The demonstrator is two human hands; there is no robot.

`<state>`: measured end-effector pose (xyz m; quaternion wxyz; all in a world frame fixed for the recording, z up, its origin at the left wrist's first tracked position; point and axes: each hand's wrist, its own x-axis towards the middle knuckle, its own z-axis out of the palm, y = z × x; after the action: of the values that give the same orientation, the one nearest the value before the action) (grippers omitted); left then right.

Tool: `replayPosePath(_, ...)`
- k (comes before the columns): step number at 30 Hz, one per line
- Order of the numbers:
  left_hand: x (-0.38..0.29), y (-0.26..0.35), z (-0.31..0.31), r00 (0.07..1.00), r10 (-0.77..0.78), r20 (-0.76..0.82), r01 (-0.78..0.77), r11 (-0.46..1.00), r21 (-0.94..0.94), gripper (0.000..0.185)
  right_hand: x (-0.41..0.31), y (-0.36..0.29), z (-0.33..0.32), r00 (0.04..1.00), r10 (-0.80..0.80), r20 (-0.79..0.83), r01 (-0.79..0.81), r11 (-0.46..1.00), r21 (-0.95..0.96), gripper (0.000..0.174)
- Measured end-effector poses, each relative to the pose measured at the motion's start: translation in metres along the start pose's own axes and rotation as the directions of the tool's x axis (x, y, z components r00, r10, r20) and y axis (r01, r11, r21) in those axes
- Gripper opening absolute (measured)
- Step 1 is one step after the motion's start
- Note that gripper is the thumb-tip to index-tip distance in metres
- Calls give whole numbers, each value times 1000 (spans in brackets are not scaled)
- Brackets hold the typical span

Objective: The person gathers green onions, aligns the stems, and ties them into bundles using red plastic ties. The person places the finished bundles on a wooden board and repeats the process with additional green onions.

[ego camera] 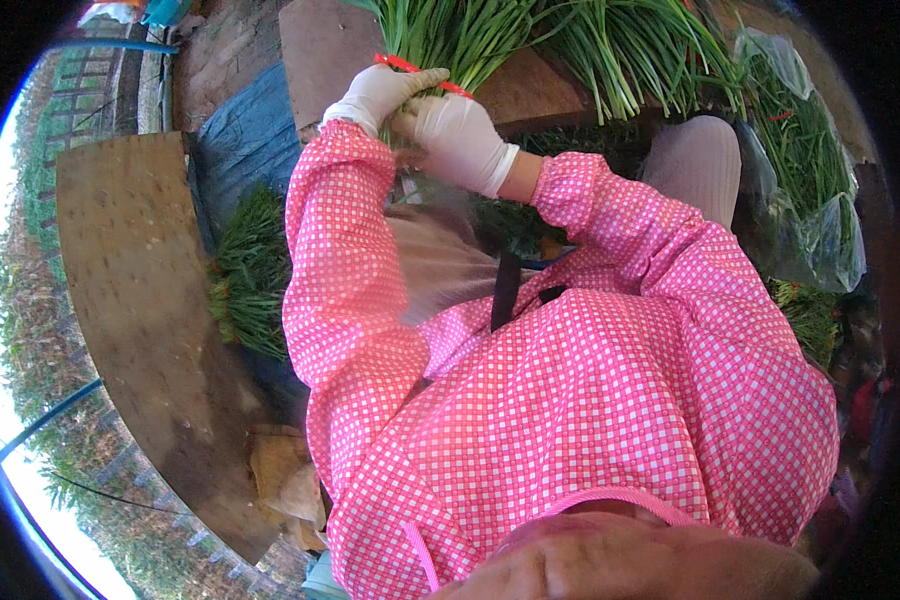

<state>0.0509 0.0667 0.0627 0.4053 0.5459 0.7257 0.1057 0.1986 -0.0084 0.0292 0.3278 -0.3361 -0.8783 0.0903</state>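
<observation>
Both my hands wear whitish gloves and meet at the near end of a bunch of long green leafy stalks (pixel 457 37), which look like garlic chives. A red tie band (pixel 420 73) crosses the stalks just above my hands. My left hand (pixel 375 96) grips the bunch from the left, its thumb lying over the stalks by the band. My right hand (pixel 461 139) is curled at the stalk ends, just below the band. Its fingertips are blurred, and the lower ends of the stalks are mostly hidden between the hands.
More loose stalks (pixel 630 52) lie on the brown board (pixel 540 86) ahead. A clear plastic bag (pixel 832 247) of greens is at right. Tied bunches (pixel 251 277) sit at left, beside a wooden board (pixel 142 300) and blue sheeting (pixel 251 124). My knee (pixel 697 161) rises at right.
</observation>
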Motion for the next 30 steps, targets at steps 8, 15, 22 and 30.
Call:
replayPosePath(8,-6,-2,7,991,105,-82,-93,986,142,70,-7,8,-45,872,-317,372,139,891,433,37)
replayPosePath(15,-33,23,30,955,169,-242,-51,903,428,50,36,69,-66,974,-152,-167,130,982,-134,37)
replayPosePath(22,-48,39,41,942,152,-298,-2,894,448,61,29,73,-73,937,-321,-135,308,945,-110,9)
replayPosePath(30,-59,47,73,894,133,-429,63,908,413,100,47,94,-77,884,-466,-39,462,883,-86,18)
